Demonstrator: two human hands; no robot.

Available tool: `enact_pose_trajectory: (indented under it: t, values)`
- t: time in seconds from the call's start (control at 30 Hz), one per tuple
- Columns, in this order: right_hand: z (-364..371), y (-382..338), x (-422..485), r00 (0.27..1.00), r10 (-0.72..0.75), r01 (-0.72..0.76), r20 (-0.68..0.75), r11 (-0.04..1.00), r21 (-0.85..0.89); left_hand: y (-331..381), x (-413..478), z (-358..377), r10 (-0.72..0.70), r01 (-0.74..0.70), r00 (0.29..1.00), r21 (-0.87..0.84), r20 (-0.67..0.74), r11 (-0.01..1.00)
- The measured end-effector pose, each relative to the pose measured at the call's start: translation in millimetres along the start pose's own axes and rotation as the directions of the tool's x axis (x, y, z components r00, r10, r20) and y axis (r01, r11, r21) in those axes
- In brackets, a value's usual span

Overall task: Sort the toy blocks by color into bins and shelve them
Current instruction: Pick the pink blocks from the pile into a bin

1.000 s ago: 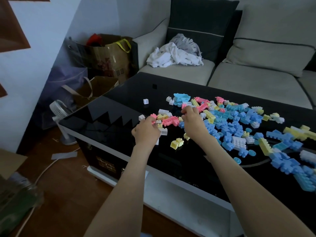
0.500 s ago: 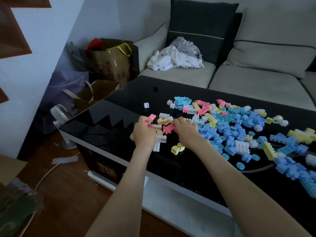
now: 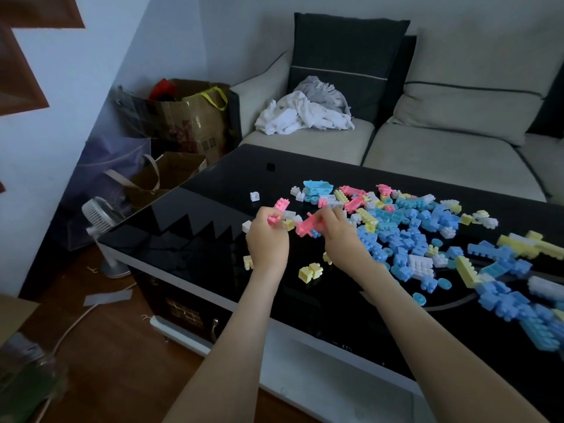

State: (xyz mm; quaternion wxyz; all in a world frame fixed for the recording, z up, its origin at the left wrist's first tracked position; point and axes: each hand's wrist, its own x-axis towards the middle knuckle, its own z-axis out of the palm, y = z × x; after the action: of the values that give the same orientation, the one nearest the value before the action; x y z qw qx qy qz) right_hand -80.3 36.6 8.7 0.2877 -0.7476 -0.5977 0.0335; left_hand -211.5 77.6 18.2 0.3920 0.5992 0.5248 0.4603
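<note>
Pink blocks [image 3: 274, 220] now sit curled in the left hand [image 3: 268, 242]; the right hand [image 3: 343, 236] has pinched a pink cluster [image 3: 306, 228] from the pile [image 3: 406, 233]. Binning pending.

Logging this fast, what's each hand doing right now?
Left hand: closed, gripping small pink blocks.
Right hand: closed, pinching a pink block cluster.

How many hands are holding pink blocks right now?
2. The left hand grips pink blocks at the pile's left edge; the right hand pinches a pink piece right beside it. More blocks may be hidden inside the fists.
</note>
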Motion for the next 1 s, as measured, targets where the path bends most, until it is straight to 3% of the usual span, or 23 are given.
enact_pose_trajectory:
  t: [0.07,0.13,0.4,0.6,0.83,1.0]
  values:
    - [-7.1,0.4,-3.1,0.998,-0.031,0.033,-0.059,0.999,0.031,5.4,-4.0,5.1,-0.161,0.174,0.984,-0.251,0.074,0.952]
    - [-16.2,0.5,-9.0,0.995,-0.047,0.052,-0.091,0.997,0.056,15.7,-12.6,11.3,-0.303,0.386,0.920,-0.456,0.246,0.802]
    - [-64.4,30.4,-46.8,0.985,-0.033,0.029,-0.171,0.999,-0.029,63.7,-51.7,49.9,-0.382,0.648,0.755,-0.517,0.533,0.560]
    - [-104.8,64.7,-87.3,0.958,0.039,-0.080,-0.285,0.988,-0.134,86.8,-99.0,96.0,-0.124,0.517,0.775,-0.508,0.620,0.689]
    - [-158.5,117.8,-140.6,0.932,0.124,-0.202,-0.341,0.958,-0.205,111.3,-160.8,160.4,-0.061,0.510,0.720,-0.469,0.691,0.721]
    - [-200.1,157.7,-191.6,0.885,0.223,-0.309,-0.409,0.938,-0.157,121.4,-213.8,205.1,-0.059,0.537,0.668,-0.425,0.742,0.728]
